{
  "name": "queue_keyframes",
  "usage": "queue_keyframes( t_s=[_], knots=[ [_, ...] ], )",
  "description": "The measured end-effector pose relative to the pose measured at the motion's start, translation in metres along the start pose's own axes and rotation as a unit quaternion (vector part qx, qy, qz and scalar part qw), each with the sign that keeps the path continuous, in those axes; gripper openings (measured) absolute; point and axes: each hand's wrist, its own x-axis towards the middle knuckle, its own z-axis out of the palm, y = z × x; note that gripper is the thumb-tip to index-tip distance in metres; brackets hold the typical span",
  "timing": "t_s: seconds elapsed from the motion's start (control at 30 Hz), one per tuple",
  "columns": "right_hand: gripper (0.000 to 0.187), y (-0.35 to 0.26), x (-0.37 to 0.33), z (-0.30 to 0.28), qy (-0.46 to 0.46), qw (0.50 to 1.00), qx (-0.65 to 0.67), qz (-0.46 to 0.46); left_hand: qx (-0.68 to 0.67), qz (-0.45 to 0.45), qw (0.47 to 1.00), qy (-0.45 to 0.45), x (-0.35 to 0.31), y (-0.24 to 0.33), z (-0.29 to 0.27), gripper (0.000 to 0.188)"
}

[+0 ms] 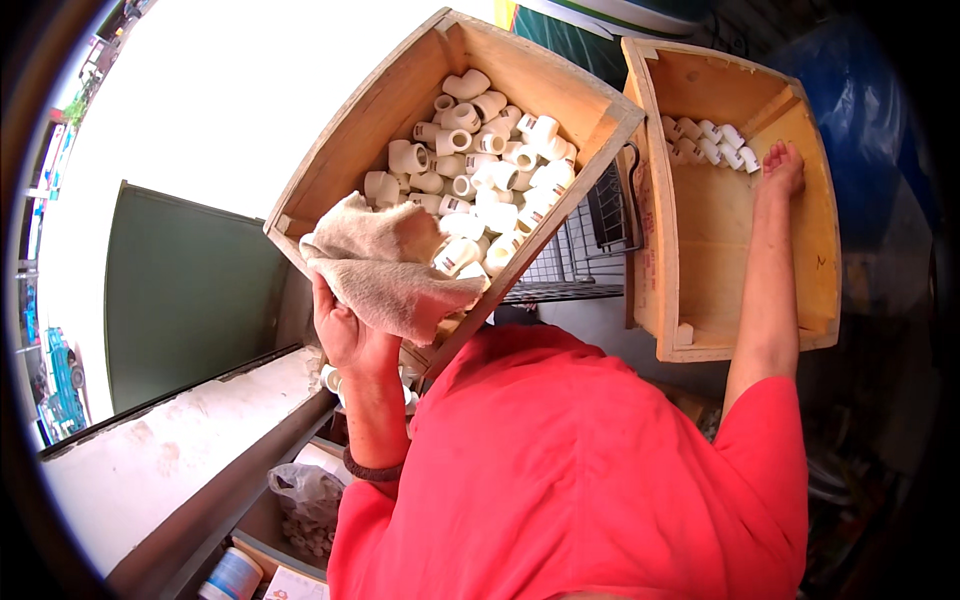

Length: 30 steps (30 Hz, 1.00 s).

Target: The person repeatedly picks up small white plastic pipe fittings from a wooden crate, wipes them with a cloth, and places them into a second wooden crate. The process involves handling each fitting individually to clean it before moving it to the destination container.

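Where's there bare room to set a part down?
Inside the right crate, between the lined-up fittings and the near rim, left of the right forearm. Also the pale ledge below the green panel. Crowded: the left crate, heaped with white elbows, cloth in the left hand over its near side; and the right crate's far end, fittings plus right hand.

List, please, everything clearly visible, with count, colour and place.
Left box: one, wooden brown, upper middle
Loose elbow fittings: many, white, inside it
Right box: one, wooden brown, upper right
Lined-up elbow fittings: several, white, inside it
Cloth: one, beige, over left box
Wire basket: one, black, between boxes
Panel: one, dark green, left
Plastic bag: one, clear, lower left
Tub: one, blue-white, bottom left
Sheeting: one, blue, upper right
Wristband: one, dark, left wrist
Shirt: one, red, lower middle
Left hand: one, bare, holding cloth
Right hand: one, bare, beside lined-up fittings
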Motion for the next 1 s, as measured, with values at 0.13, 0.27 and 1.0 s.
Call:
queue_keyframes(
  t_s=[0.13, 0.27, 1.0],
  knots=[
    [0.022, -0.046, -0.083, 0.051, -0.091, 0.993, 0.002, -0.077, 0.063, 0.027, 0.998, 0.002, -0.005, 0.011, 0.045, 0.052],
    [0.026, -0.066, -0.166, 0.100, -0.263, 0.952, -0.044, -0.150, 0.237, 0.157, 0.958, -0.027, -0.007, 0.022, 0.011, 0.046],
    [0.037, 0.161, -0.425, 0.221, -0.679, 0.435, -0.533, -0.256, 0.364, 0.149, 0.911, 0.125, -0.055, 0.055, -0.009, 0.045]
  ],
)
